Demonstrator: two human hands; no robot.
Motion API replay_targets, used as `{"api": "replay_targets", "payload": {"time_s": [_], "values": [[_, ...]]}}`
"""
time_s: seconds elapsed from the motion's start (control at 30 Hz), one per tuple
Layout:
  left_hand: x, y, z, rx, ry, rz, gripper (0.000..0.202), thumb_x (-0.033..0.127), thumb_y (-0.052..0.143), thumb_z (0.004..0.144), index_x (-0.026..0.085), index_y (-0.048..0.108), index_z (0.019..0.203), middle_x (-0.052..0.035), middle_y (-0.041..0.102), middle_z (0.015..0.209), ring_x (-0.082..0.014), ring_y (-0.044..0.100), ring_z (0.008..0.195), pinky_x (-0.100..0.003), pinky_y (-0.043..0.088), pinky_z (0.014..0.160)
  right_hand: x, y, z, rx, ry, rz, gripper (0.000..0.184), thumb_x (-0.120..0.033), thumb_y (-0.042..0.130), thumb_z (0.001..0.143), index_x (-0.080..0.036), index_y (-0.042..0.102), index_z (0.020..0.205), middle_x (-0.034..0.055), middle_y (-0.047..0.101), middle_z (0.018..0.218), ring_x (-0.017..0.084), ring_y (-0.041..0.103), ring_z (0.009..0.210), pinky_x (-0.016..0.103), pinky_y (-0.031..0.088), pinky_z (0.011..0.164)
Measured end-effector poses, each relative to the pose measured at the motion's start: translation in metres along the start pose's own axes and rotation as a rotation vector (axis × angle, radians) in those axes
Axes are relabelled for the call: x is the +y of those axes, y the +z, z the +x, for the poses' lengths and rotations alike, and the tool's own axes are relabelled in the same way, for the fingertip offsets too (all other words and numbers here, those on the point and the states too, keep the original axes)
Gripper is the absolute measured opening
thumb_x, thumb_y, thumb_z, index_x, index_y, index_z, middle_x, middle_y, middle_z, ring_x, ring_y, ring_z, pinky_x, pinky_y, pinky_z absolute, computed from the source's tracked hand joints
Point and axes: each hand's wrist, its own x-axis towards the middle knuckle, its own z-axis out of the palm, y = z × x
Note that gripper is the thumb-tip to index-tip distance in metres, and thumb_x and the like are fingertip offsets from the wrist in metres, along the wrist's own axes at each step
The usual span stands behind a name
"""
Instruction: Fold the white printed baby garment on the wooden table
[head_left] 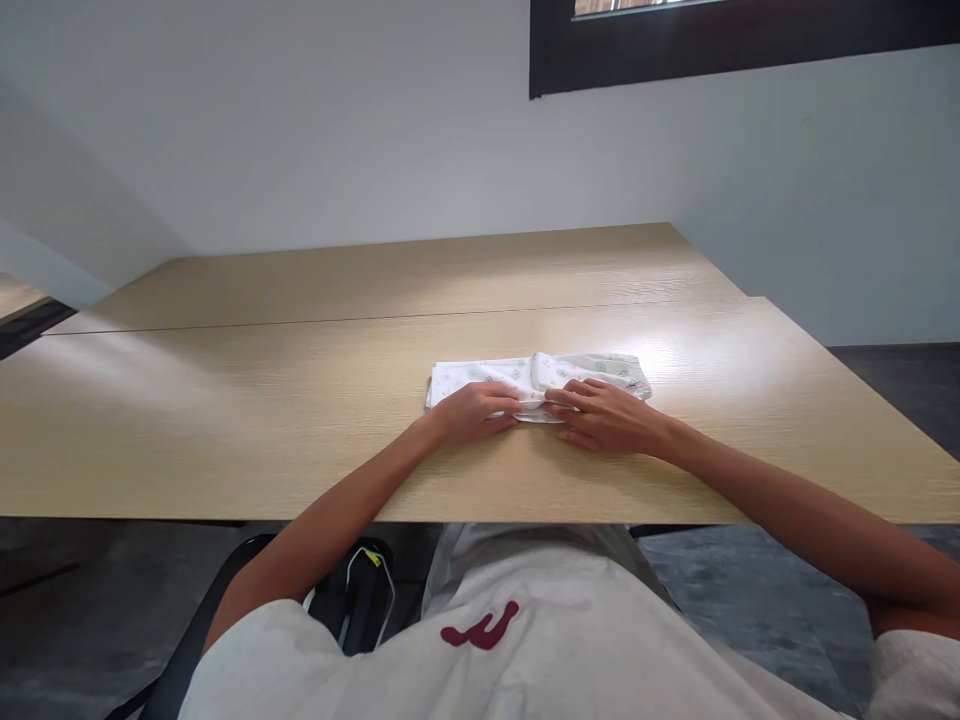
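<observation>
A white cloth [484, 373] with a small green and pink print lies folded into a long, low strip on the table. A raised fold stands near its middle. At the cloth's near edge, my left hand [478, 411] is closed, fingertips gripping the fabric. My right hand [600, 414] holds the same edge just to the right, its fingers bent over the cloth. Only a small gap separates the two sets of fingertips. Part of the near edge is hidden under both hands.
The pale wooden table [225, 420] has a seam running across it and a far edge along the grey wall [360, 130]. A dark window frame [720, 55] is at upper right. Below the near edge, a black bag or case [367, 590] with a white cable sits at left.
</observation>
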Motion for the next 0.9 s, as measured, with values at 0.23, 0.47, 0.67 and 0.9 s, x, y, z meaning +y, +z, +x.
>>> {"api": "replay_targets", "payload": {"time_s": [0.23, 0.47, 0.67, 0.9], "values": [[0.0005, 0.0001, 0.0011, -0.037, 0.024, 0.060, 0.018, 0.027, 0.054, 0.098, 0.017, 0.070, 0.096, -0.0081, 0.073, 0.102, -0.0175, 0.069, 0.093, -0.029, 0.056, 0.081, 0.0026, 0.0008, -0.0002, -0.023, -0.003, 0.008, 0.041, -0.037, 0.045, 0.101, -0.012, 0.057, 0.131, 0.0126, 0.063, 0.119, 0.025, 0.058, 0.097, 0.042, 0.049, 0.082], [0.0071, -0.0001, 0.0044, -0.103, 0.000, 0.147, 0.023, 0.024, 0.047, 0.100, 0.017, 0.067, 0.093, -0.0066, 0.071, 0.090, -0.0170, 0.067, 0.086, -0.029, 0.053, 0.077, 0.0026, -0.0002, -0.0003, -0.020, 0.051, 0.039, 0.036, -0.036, 0.048, 0.100, -0.012, 0.063, 0.120, 0.0148, 0.061, 0.124, 0.026, 0.058, 0.099, 0.044, 0.049, 0.085], [0.0040, 0.0013, 0.0027, -0.088, -0.020, 0.127, 0.023, 0.027, 0.048, 0.101, 0.016, 0.066, 0.092, -0.0051, 0.067, 0.083, -0.0157, 0.064, 0.078, -0.026, 0.049, 0.071, 0.0034, 0.0000, -0.0009, -0.028, 0.029, 0.042, 0.038, -0.038, 0.046, 0.101, -0.011, 0.062, 0.123, 0.0145, 0.061, 0.126, 0.026, 0.058, 0.100, 0.043, 0.049, 0.086], [0.0038, 0.0007, 0.0022, -0.101, -0.031, 0.179, 0.020, 0.030, 0.050, 0.100, 0.015, 0.064, 0.102, -0.0059, 0.068, 0.086, -0.0166, 0.064, 0.077, -0.027, 0.050, 0.071, 0.0035, -0.0009, -0.0002, -0.023, 0.029, 0.037, 0.039, -0.038, 0.046, 0.101, -0.011, 0.061, 0.125, 0.0143, 0.062, 0.124, 0.026, 0.059, 0.099, 0.043, 0.049, 0.085]]}}
